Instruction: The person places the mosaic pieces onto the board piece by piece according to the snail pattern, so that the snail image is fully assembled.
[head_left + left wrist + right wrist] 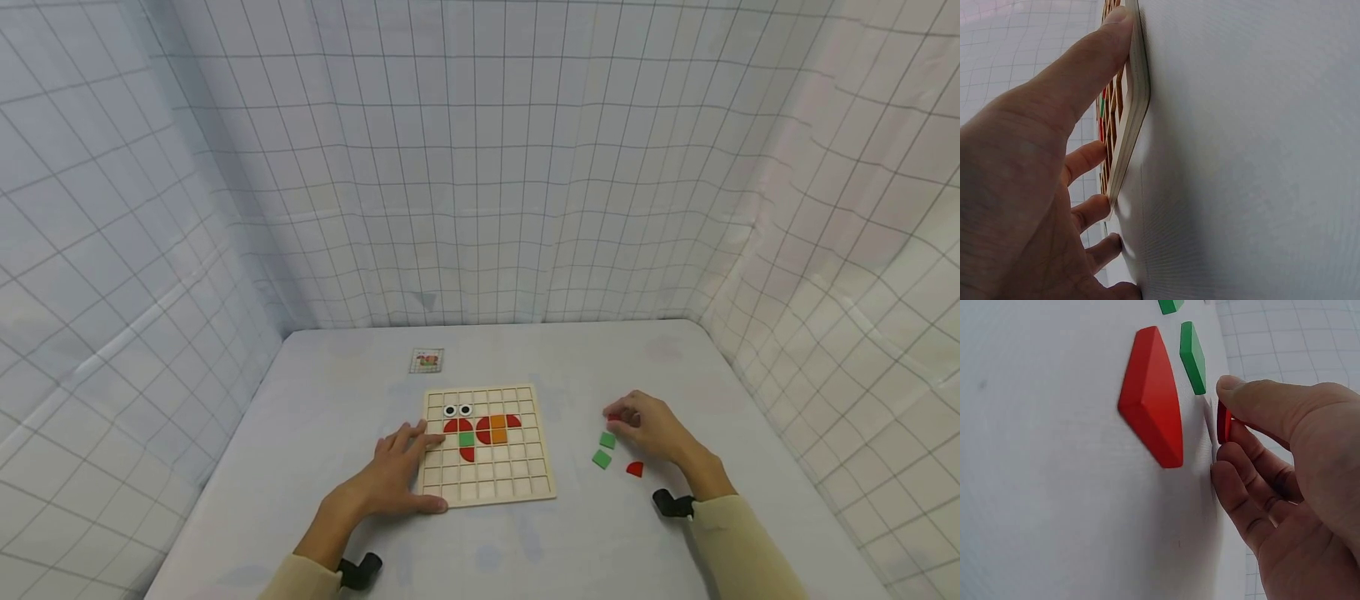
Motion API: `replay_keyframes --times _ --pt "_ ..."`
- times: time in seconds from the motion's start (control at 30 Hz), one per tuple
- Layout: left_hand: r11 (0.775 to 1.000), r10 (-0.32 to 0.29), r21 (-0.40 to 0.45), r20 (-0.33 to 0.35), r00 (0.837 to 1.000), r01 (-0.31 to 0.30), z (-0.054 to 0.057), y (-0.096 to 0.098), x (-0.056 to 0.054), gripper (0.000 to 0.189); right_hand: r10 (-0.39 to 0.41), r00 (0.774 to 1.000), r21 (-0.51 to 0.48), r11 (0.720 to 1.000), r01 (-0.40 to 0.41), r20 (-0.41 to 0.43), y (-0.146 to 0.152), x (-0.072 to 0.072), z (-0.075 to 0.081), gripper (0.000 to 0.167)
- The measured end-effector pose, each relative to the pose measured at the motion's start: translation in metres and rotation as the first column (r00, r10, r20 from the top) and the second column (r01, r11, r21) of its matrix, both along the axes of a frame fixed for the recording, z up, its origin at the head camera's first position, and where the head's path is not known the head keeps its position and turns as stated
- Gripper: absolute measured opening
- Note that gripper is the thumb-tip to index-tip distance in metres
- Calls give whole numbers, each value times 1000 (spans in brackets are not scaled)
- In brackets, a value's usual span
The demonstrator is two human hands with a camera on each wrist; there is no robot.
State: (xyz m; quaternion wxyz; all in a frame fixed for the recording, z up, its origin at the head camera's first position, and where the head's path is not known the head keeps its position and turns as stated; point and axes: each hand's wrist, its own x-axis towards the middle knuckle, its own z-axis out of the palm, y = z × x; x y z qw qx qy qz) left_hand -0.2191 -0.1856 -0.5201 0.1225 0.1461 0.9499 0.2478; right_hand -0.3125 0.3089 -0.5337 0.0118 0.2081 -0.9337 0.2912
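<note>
A wooden grid board point(510, 487) lies on the table, bearing two eye pieces point(457, 410), red quarter-circle pieces point(467, 454), orange squares point(498, 436) and a green square point(467, 438). My left hand point(393, 479) rests along its left side with fingers spread; the thumb lies on the near left corner. Right of the board, my right hand point(651, 427) pinches a red piece point(1224, 424) between thumb and fingers, close over the table. Near that hand lie two green squares point(607, 440) and a loose red quarter-circle point(635, 469).
A small picture card point(426, 361) with a coloured figure on a grid lies behind the board. White gridded cloth walls point(480, 208) stand at the back and both sides of the white table point(495, 542).
</note>
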Motion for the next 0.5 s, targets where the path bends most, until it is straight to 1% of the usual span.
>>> replay_keyframes --times 0.23,0.5 --pt "1000 -5 -3 -5 1000 5 -1 0 -1 112 24 998 -22 999 -25 -57 -3 0 2 21" --pt "1000 -7 3 -6 1000 7 -1 -1 -1 112 21 999 -44 999 -23 -35 -9 0 5 20"
